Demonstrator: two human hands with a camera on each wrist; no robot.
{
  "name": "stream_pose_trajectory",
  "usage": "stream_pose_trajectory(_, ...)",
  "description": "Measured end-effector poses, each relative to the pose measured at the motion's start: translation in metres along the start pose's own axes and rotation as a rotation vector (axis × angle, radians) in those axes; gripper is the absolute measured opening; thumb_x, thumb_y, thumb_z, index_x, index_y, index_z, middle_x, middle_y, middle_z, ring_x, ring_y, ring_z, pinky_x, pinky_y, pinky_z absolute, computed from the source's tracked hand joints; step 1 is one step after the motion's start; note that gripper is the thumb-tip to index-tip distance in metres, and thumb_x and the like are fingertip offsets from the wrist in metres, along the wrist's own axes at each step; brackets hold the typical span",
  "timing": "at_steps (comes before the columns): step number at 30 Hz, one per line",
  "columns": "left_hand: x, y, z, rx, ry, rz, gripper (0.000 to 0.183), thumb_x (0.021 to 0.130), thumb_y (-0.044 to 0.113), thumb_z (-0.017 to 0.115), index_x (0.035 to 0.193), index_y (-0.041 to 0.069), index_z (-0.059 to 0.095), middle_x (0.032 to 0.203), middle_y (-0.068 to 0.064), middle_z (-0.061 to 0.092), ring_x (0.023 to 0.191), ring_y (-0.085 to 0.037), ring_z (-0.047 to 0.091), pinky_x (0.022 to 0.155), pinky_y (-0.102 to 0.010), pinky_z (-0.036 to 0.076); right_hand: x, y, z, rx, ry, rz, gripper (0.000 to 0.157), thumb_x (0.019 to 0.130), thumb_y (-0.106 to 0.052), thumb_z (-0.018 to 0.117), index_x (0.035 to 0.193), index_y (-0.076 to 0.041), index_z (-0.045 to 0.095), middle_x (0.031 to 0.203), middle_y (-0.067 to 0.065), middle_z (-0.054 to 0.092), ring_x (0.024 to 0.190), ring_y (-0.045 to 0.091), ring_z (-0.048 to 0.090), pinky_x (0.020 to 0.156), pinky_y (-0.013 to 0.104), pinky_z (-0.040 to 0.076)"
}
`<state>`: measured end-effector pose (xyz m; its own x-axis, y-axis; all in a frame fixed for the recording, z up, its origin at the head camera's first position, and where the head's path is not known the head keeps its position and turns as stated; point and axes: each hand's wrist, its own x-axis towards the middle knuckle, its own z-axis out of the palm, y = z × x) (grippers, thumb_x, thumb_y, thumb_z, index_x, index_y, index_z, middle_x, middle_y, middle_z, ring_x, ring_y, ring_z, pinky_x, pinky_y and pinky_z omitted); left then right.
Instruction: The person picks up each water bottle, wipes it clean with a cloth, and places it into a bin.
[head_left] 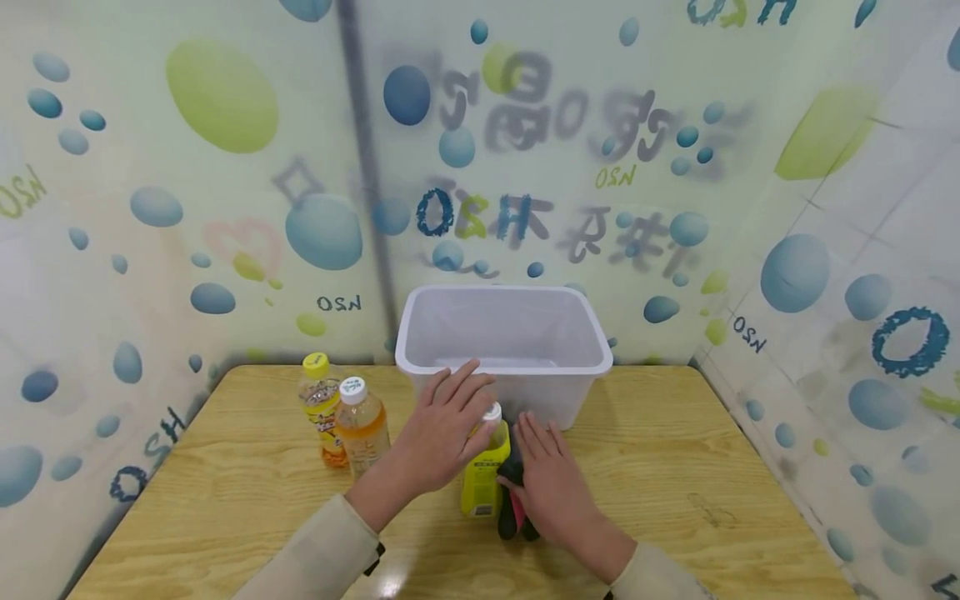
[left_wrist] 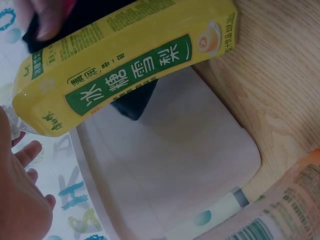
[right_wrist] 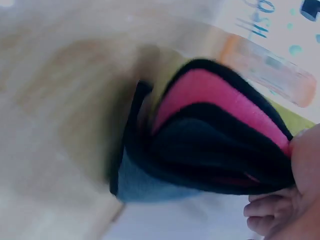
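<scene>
A yellow-labelled drink bottle [left_wrist: 135, 75] with a white cap [head_left: 492, 411] stands on the table in front of the white bin. My left hand [head_left: 452, 421] is at its neck, fingers mostly straight, thumb across the near side. Right beside the bottle is a dark, folded cloth item [right_wrist: 200, 145] with black trim and a pink band; its kind does not show. My right hand [head_left: 557, 487] pinches its edge, the thumb on the near face and the other fingers partly hidden behind it. In the left wrist view, the cloth passes behind the bottle.
The white plastic bin [head_left: 510, 371] stands at the table's back edge against a patterned wall. To the left are an orange drink bottle with a white cap [head_left: 362, 429] and one with a yellow cap [head_left: 318, 400]. The wooden table [head_left: 675, 483] reaches walls on both sides.
</scene>
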<state>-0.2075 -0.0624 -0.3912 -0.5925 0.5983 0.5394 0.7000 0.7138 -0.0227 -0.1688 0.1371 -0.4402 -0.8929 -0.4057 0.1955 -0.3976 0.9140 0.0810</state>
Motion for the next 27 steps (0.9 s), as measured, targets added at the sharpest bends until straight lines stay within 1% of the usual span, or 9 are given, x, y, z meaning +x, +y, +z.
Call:
stream_pose_trajectory(4,0.0,0.0,0.0,0.001,0.013,0.007,0.045,0.106,0.043,0.023,0.127,0.017,0.053,0.145,-0.002,0.047,0.147,-0.027,0.03,0.115,-0.052,0.028,0.002,0.001,-0.024,0.05,0.054,0.031,0.07,0.095,-0.047,0.055,0.145,0.0,0.042,0.155,0.013,0.038,0.149,0.027,0.028,0.12,0.049,0.022)
stream_pose_trajectory(7,0.0,-0.001,0.002,0.012,0.023,0.014,0.046,0.106,0.043,0.023,0.126,0.017,0.054,0.144,-0.002,0.048,0.146,-0.027,0.03,0.114,-0.051,0.028,0.004,-0.001,-0.039,0.057,0.089,0.037,0.07,0.094,-0.045,0.058,0.146,-0.001,0.041,0.157,0.012,0.035,0.15,0.026,0.025,0.121,0.049,0.02)
stream_pose_trajectory(9,0.0,-0.001,0.003,0.023,0.022,0.013,0.047,0.107,0.043,0.022,0.126,0.017,0.055,0.144,-0.002,0.047,0.146,-0.027,0.03,0.114,-0.051,0.028,0.006,-0.004,-0.047,0.058,0.1,0.031,0.072,0.094,-0.045,0.059,0.148,-0.002,0.039,0.158,0.011,0.033,0.15,0.025,0.023,0.121,0.048,0.019)
stream_pose_trajectory(12,-0.001,-0.001,0.003,0.03,0.015,0.006,0.049,0.107,0.044,0.02,0.127,0.017,0.055,0.144,-0.002,0.047,0.146,-0.027,0.03,0.114,-0.051,0.028,0.008,-0.009,-0.054,0.046,0.091,0.017,0.075,0.094,-0.045,0.059,0.149,-0.002,0.035,0.16,0.012,0.028,0.151,0.026,0.02,0.122,0.048,0.018)
stream_pose_trajectory(15,-0.001,0.0,0.002,0.033,0.01,0.001,0.05,0.106,0.044,0.02,0.128,0.017,0.056,0.145,-0.002,0.047,0.146,-0.027,0.03,0.114,-0.05,0.028,0.009,-0.012,-0.055,0.011,0.087,0.007,0.076,0.094,-0.045,0.059,0.15,0.0,0.033,0.16,0.015,0.027,0.151,0.029,0.02,0.122,0.049,0.019)
stream_pose_trajectory(20,-0.001,-0.001,0.003,0.022,0.008,0.0,0.046,0.106,0.043,0.024,0.128,0.017,0.055,0.145,-0.002,0.047,0.147,-0.026,0.03,0.114,-0.05,0.028,0.006,-0.011,-0.049,-0.136,0.105,-0.031,0.082,0.091,-0.046,0.064,0.149,0.002,0.032,0.158,0.018,0.029,0.15,0.03,0.023,0.12,0.048,0.023)
stream_pose_trajectory(22,-0.001,-0.001,0.003,0.015,0.004,-0.003,0.046,0.106,0.043,0.025,0.128,0.017,0.055,0.145,-0.002,0.047,0.147,-0.026,0.03,0.115,-0.051,0.028,0.005,-0.01,-0.046,-0.179,0.114,-0.042,0.085,0.089,-0.047,0.066,0.149,0.002,0.032,0.158,0.017,0.03,0.15,0.03,0.024,0.12,0.048,0.024)
stream_pose_trajectory(27,-0.001,-0.001,0.003,0.02,0.001,-0.005,0.046,0.107,0.043,0.023,0.128,0.017,0.055,0.145,-0.002,0.047,0.147,-0.026,0.029,0.115,-0.05,0.028,0.003,-0.01,-0.043,-0.215,0.119,-0.035,0.089,0.085,-0.048,0.071,0.149,0.001,0.033,0.158,0.016,0.031,0.149,0.029,0.025,0.12,0.049,0.023)
